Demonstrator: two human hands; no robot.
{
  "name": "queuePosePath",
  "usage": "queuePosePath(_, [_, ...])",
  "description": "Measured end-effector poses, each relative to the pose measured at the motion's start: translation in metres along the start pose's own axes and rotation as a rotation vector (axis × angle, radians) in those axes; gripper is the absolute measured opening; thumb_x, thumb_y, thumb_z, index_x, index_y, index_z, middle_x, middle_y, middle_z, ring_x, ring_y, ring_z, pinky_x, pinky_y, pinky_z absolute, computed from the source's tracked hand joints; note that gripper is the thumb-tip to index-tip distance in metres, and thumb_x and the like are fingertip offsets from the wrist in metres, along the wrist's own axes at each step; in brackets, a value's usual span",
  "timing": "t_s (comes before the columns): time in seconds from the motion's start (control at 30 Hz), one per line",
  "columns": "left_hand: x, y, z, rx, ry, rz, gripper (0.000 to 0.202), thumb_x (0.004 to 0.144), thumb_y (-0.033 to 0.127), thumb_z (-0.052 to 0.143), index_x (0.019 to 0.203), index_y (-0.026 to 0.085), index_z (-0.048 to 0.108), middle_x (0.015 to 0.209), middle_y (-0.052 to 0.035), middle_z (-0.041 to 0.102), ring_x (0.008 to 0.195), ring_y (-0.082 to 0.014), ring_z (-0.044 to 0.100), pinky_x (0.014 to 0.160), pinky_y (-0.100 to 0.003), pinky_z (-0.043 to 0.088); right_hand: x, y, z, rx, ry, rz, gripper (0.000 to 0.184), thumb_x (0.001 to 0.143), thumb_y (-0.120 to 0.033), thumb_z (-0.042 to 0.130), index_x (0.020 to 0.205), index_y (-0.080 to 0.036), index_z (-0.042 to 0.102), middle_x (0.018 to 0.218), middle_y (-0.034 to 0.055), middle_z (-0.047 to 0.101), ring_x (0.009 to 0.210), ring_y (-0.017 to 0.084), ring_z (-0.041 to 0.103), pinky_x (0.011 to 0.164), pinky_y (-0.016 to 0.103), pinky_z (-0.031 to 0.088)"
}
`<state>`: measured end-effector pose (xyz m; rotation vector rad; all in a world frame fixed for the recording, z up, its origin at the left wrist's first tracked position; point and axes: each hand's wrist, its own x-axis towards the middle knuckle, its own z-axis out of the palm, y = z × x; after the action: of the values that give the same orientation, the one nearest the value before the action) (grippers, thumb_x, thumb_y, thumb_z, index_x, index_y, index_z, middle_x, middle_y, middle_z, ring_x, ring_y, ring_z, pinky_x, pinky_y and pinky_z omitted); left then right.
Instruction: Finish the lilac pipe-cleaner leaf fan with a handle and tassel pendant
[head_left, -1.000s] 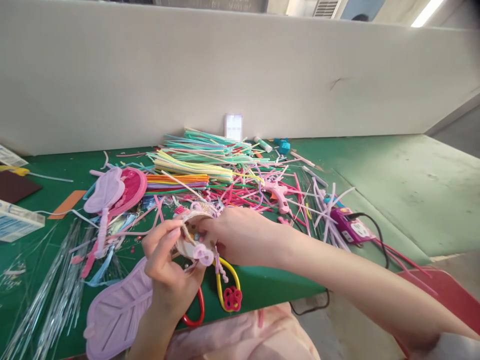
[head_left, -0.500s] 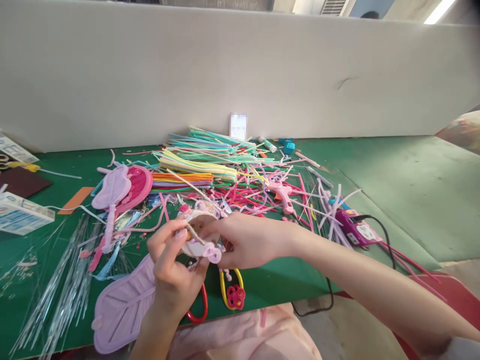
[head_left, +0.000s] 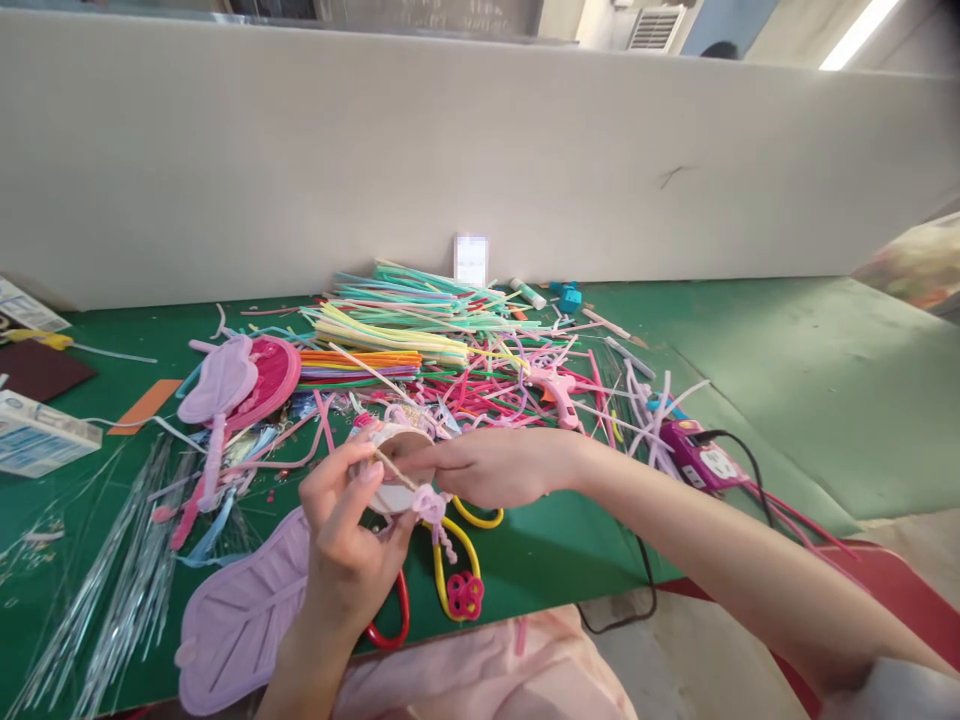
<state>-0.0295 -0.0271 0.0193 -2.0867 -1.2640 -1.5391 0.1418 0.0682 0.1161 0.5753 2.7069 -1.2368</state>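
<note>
White round container [head_left: 391, 496] sits between both hands, near the front of the green table [head_left: 540, 560]. Can someone go left to right for me? Lots of clutter lol

Sure. Starting left: silver strips [head_left: 124, 570] lying loose, then a lilac leaf-shaped panel [head_left: 244, 610]. Next is the left hand [head_left: 345, 520], thumb and fingers pinching the container by its rim, right at a twisted brown cord [head_left: 396, 468] that runs to a lilac curl [head_left: 429, 503].

Is that hold any good?

Looks decent to me. I'd pinch just firmly enough that the rim doesn't bend or roll, and not squash the curl.

And the right hand [head_left: 502, 470]?

Fingers reach into the mouth, tips hidden, so I can't tell if they're gripping anything. IMO go in flat and slow, clear of the cord, so nothing snags. Up past that hand there's a pink glue gun [head_left: 556, 390], then a purple power box [head_left: 697, 457] farther right. I'd mind the arm around that one.
</note>
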Motion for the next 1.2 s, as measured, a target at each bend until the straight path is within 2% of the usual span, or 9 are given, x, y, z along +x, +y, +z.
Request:
queuePosePath(0.13, [0.001,-0.001,-0.003,0.029,-0.012,-0.032,0.094,0.07,0.002,0.077,0.146,0.029,0.029,0.127,-0.0127,0.046,0.117,-0.0277,0.054,0.095,-0.052,0.055,0.001,-0.009,-0.002,-0.084,-0.024,0.051,0.044,0.096,-0.007,0.041,0.135,-0.015,0.058,0.124,0.0107,0.067,0.097,0.019,0.064,0.071,0.024,0.045])
queuePosePath(0.23, [0.002,-0.002,-0.004,0.036,0.003,-0.035,0.092,0.069,0.003,0.076,0.145,0.028,0.03,0.127,-0.0125,0.045,0.116,-0.0274,0.054,0.095,-0.051,0.055,0.0,-0.017,-0.004,-0.143,0.05,0.025,0.036,0.099,-0.015,0.041,0.128,-0.012,0.062,0.11,0.0121,0.069,0.089,0.018,0.063,0.07,0.026,0.045])
queuePosePath(0.37, [0.008,0.002,-0.003,0.033,0.011,-0.002,0.086,0.074,0.005,0.073,0.145,0.027,0.03,0.125,-0.0123,0.044,0.117,-0.0273,0.054,0.095,-0.052,0.055,0.0,-0.022,0.0,-0.215,0.179,0.027,0.032,0.1,-0.019,0.041,0.118,-0.015,0.067,0.094,0.0092,0.065,0.088,0.019,0.058,0.069,0.027,0.044])
queuePosePath(0.47, [0.011,0.005,-0.001,0.02,0.007,-0.009,0.081,0.075,0.006,0.073,0.142,0.026,0.033,0.124,-0.012,0.045,0.117,-0.0276,0.055,0.093,-0.051,0.057,0.002,-0.024,0.007,-0.375,0.314,0.092,0.031,0.098,-0.023,0.047,0.123,-0.021,0.065,0.104,0.0113,0.057,0.082,0.019,0.058,0.062,0.027,0.043])
queuePosePath(0.53, [0.012,0.007,-0.001,0.012,-0.01,-0.015,0.08,0.074,0.006,0.074,0.141,0.026,0.034,0.125,-0.0125,0.045,0.116,-0.0271,0.055,0.094,-0.051,0.057,0.004,-0.023,0.01,-0.472,0.342,0.118,0.03,0.095,-0.022,0.051,0.122,-0.023,0.066,0.11,0.0125,0.052,0.078,0.018,0.057,0.058,0.027,0.041])
queuePosePath(0.7, [0.011,0.008,-0.001,0.009,-0.036,-0.032,0.075,0.072,0.004,0.074,0.137,0.021,0.04,0.122,-0.0132,0.049,0.115,-0.0263,0.056,0.094,-0.046,0.057,0.006,-0.017,0.009,-0.499,0.308,0.069,0.02,0.093,-0.02,0.053,0.104,-0.017,0.069,0.111,0.0128,0.048,0.084,0.02,0.058,0.059,0.028,0.042])
queuePosePath(0.83, [0.011,0.008,0.0,0.006,-0.069,-0.034,0.073,0.073,0.003,0.073,0.136,0.021,0.041,0.123,-0.0132,0.049,0.117,-0.0263,0.056,0.097,-0.047,0.055,0.008,-0.01,0.008,-0.485,0.283,0.028,0.016,0.091,-0.02,0.055,0.095,-0.014,0.07,0.112,0.0141,0.049,0.094,0.023,0.058,0.063,0.029,0.046])
queuePosePath(1.03, [0.01,0.006,0.001,0.014,-0.125,-0.056,0.065,0.078,0.01,0.073,0.134,0.022,0.043,0.124,-0.014,0.052,0.117,-0.0258,0.056,0.095,-0.045,0.055,0.016,-0.004,0.007,-0.46,0.213,0.027,0.018,0.09,-0.015,0.055,0.096,-0.015,0.071,0.113,0.0133,0.048,0.093,0.021,0.059,0.063,0.027,0.048])
queuePosePath(1.2, [0.011,0.007,0.002,-0.008,-0.128,-0.06,0.065,0.079,0.011,0.073,0.134,0.023,0.042,0.124,-0.0144,0.053,0.115,-0.0257,0.058,0.092,-0.044,0.056,0.023,0.001,0.009,-0.48,0.24,0.009,0.014,0.084,-0.015,0.062,0.092,-0.014,0.073,0.109,0.0132,0.051,0.097,0.024,0.058,0.059,0.026,0.046])
